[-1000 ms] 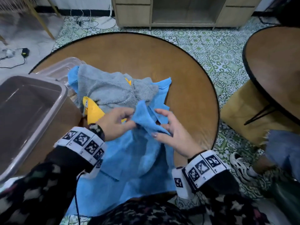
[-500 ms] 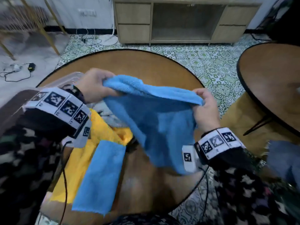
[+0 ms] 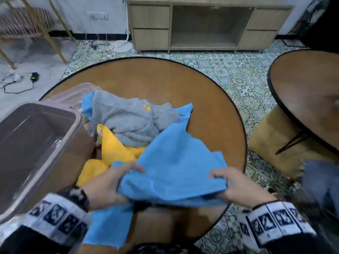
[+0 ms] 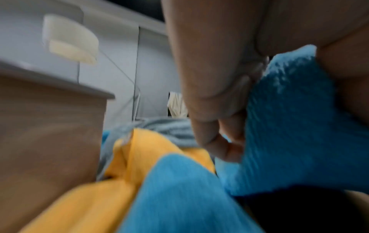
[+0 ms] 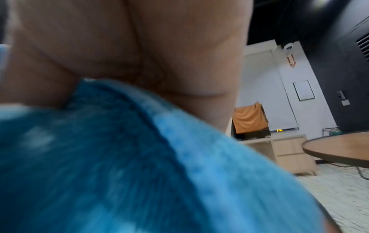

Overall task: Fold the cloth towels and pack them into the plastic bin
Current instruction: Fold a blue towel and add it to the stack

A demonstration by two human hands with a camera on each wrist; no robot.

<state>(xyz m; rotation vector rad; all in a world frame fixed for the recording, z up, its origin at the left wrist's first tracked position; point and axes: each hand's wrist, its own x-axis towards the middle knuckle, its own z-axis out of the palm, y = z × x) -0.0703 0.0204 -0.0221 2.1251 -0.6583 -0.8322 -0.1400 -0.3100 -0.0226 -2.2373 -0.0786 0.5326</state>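
A blue towel (image 3: pixel 176 162) lies spread over the near part of the round wooden table (image 3: pixel 211 99). My left hand (image 3: pixel 110 182) grips its near left corner, and the left wrist view shows fingers (image 4: pixel 209 94) curled round blue cloth (image 4: pixel 299 126). My right hand (image 3: pixel 233 186) pinches the near right corner, which fills the right wrist view as blue towel (image 5: pixel 119 157). Behind it lie a grey towel (image 3: pixel 128 121), a yellow towel (image 3: pixel 115 149) and another blue towel (image 3: pixel 110 226) that hangs off the near edge. The grey plastic bin (image 3: pixel 31 143) stands at the left.
A clear lid (image 3: pixel 73 94) lies behind the bin. A second round table (image 3: pixel 308 88) and a tan stool (image 3: pixel 271 142) stand to the right. A wooden cabinet (image 3: pixel 201 24) is at the back, with cables on the floor at the left.
Half a second ago both hands held the blue towel stretched up in the air. They have since brought it down toward me onto the table, over the yellow towel.
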